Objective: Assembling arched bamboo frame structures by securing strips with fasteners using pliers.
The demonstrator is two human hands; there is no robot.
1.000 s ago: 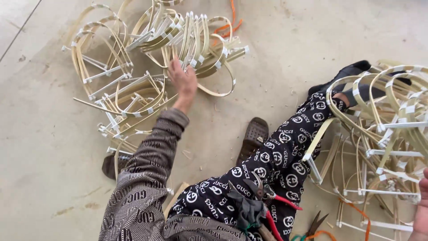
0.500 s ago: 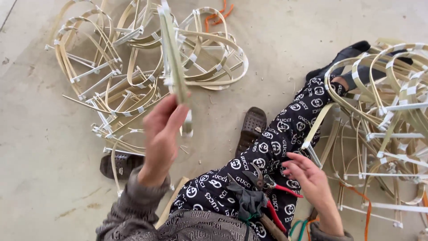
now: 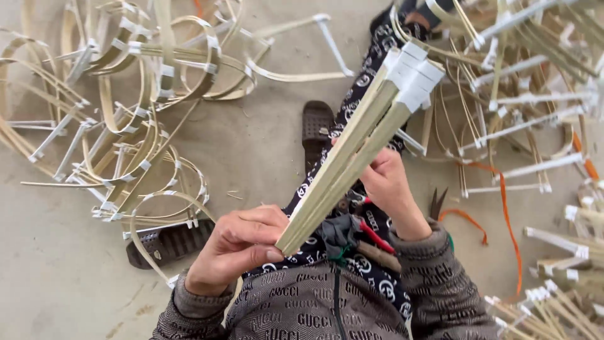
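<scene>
A bundle of flat bamboo strips (image 3: 352,157), taped white at its far end, slants up to the right over my lap. My left hand (image 3: 236,245) grips the bundle's near end. My right hand (image 3: 387,182) holds the bundle from behind at its middle, fingers wrapped around it. Below my hands lies my patterned dark trouser leg (image 3: 371,264), stretched toward the top right.
Curved bamboo frames with white tape joints (image 3: 145,113) are heaped on the concrete floor at left. More frames and straight taped strips (image 3: 528,107) pile at right. Two dark sandals (image 3: 314,129) (image 3: 170,242) lie on the floor. An orange cord (image 3: 509,214) trails at right.
My left hand brought the strip bundle from the left pile down over my lap. My right hand rose from the right side and took hold of its middle. The view closed in.
</scene>
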